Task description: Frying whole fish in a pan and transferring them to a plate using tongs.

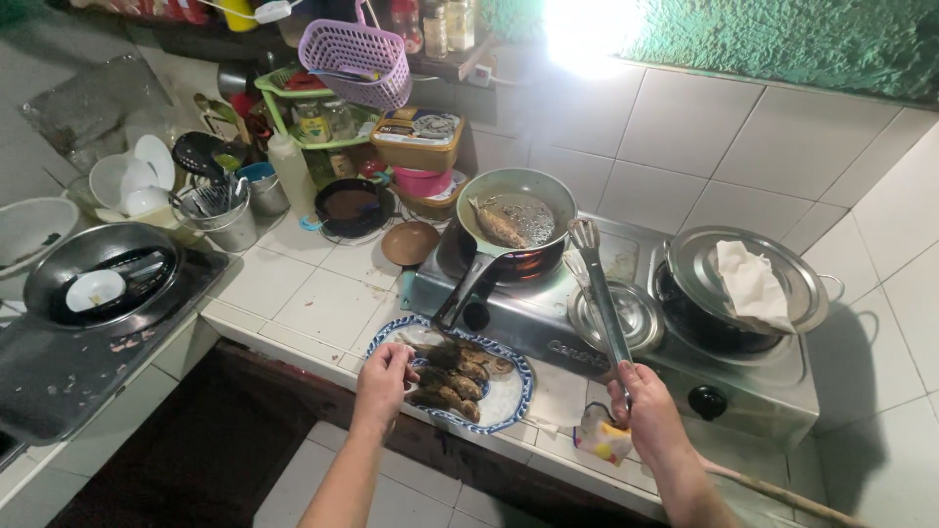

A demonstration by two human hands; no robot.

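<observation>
White tiled table (323, 303) along a tiled wall. At centre and right, a steel two-burner stove (626, 342). In front of the stove at the table edge, a blue-rimmed plate (509, 396) of fried fish, with a small crumpled wrapper (602, 440) to its right. Behind, a small brown bowl (409, 242), a dark bowl (350, 207), a steel pot of utensils (227, 225) and a squeeze bottle (291, 171). Far left, a sink (59, 362) with a steel basin (103, 279).
</observation>
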